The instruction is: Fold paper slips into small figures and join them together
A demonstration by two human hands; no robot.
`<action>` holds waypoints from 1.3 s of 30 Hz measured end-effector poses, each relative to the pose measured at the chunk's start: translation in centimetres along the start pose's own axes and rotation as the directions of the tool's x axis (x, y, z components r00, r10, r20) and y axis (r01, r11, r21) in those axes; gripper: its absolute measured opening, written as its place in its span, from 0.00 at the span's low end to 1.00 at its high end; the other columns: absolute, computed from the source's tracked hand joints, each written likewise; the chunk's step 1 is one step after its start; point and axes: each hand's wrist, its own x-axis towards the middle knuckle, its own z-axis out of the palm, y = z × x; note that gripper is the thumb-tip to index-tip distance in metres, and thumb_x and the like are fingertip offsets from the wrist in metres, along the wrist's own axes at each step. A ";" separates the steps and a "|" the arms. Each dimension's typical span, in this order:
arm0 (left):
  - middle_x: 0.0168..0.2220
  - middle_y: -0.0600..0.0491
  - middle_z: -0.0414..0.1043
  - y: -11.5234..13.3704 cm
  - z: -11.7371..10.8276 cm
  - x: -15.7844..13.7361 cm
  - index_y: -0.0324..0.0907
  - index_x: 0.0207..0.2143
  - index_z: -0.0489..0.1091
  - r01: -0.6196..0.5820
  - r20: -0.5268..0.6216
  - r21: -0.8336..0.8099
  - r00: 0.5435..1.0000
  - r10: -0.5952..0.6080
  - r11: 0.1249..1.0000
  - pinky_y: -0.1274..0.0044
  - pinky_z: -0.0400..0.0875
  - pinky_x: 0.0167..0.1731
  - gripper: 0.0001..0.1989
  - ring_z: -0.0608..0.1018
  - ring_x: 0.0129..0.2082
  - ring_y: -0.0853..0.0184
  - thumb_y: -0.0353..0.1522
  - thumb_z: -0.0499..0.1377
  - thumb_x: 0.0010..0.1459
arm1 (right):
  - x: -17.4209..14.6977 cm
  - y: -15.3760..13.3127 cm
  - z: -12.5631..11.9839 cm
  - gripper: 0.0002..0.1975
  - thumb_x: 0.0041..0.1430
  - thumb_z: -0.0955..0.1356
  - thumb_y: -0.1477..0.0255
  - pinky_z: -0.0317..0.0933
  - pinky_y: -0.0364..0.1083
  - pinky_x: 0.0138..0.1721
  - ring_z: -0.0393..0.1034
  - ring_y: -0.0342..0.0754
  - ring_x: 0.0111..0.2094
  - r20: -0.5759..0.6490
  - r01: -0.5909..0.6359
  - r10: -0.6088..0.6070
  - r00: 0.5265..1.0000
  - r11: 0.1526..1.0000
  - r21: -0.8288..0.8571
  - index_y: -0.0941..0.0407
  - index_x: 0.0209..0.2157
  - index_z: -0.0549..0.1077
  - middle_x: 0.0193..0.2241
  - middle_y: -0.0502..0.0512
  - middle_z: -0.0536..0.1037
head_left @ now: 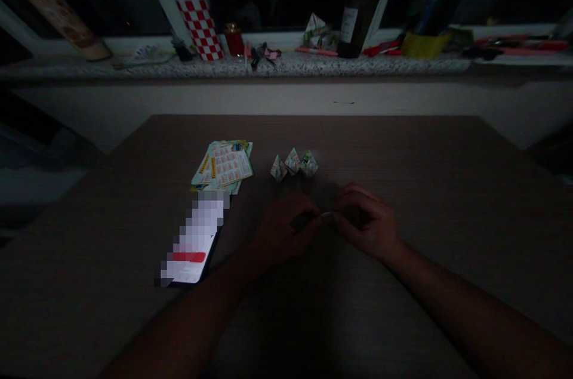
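My left hand (289, 225) and my right hand (367, 219) meet over the middle of the table, each closed in a pinch. Between their fingertips shows a pale sliver of a small piece of paper (326, 213); my fingers hide most of it. Just beyond my left hand stand folded paper pieces with pointed tips: one on the left (278, 169), one in the middle (293, 162) and one on the right (308, 165). Farther left lies a loose stack of printed paper slips (228, 165). A phone (190, 265) with a lit screen rests beside my left forearm.
The dark wooden table (425, 152) ends at a wall below a stone windowsill (308, 67). On the sill are a red-and-white checked bottle (201, 27), a dark labelled bottle (353, 27), a red jar (233, 40) and a yellow object (425, 45). The room is dim.
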 end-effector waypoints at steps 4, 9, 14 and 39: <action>0.29 0.54 0.70 0.2 0.1 0.0 0.40 0.30 0.67 0.032 0.043 -0.039 0.999 -0.031 0.999 0.77 0.66 0.31 0.03 0.72 0.30 0.69 0.31 0.56 0.56 | 0.1 -0.1 0.1 0.05 0.47 0.68 0.77 0.60 0.46 0.27 0.66 0.47 0.27 0.045 0.029 -0.030 0.999 1.000 0.011 0.53 0.27 0.69 0.24 0.52 0.70; 0.27 0.54 0.69 0.3 0.1 0.0 0.40 0.31 0.68 -0.007 0.077 -0.080 0.997 0.013 0.997 0.77 0.65 0.30 0.05 0.72 0.28 0.69 0.33 0.55 0.57 | -0.1 0.0 0.1 0.05 0.47 0.68 0.77 0.60 0.46 0.26 0.66 0.47 0.25 0.097 0.022 -0.025 0.995 0.999 0.031 0.54 0.26 0.68 0.23 0.52 0.70; 0.27 0.53 0.70 0.6 0.5 -0.1 0.39 0.30 0.68 -0.082 0.062 -0.077 0.994 0.086 0.994 0.77 0.66 0.31 0.07 0.72 0.29 0.69 0.30 0.53 0.59 | -0.1 -0.3 0.3 0.06 0.46 0.67 0.78 0.58 0.44 0.26 0.64 0.45 0.24 0.123 -0.017 0.010 0.992 0.998 0.056 0.54 0.25 0.66 0.22 0.50 0.68; 0.31 0.52 0.75 -0.1 -0.1 0.2 0.39 0.32 0.73 0.376 0.071 -0.371 0.923 -0.378 0.849 0.76 0.70 0.34 0.07 0.76 0.33 0.67 0.34 0.59 0.55 | -0.3 0.6 0.3 0.02 0.54 0.69 0.73 0.62 0.44 0.30 0.68 0.45 0.28 0.154 -0.270 0.247 0.957 0.951 0.153 0.56 0.30 0.73 0.26 0.52 0.74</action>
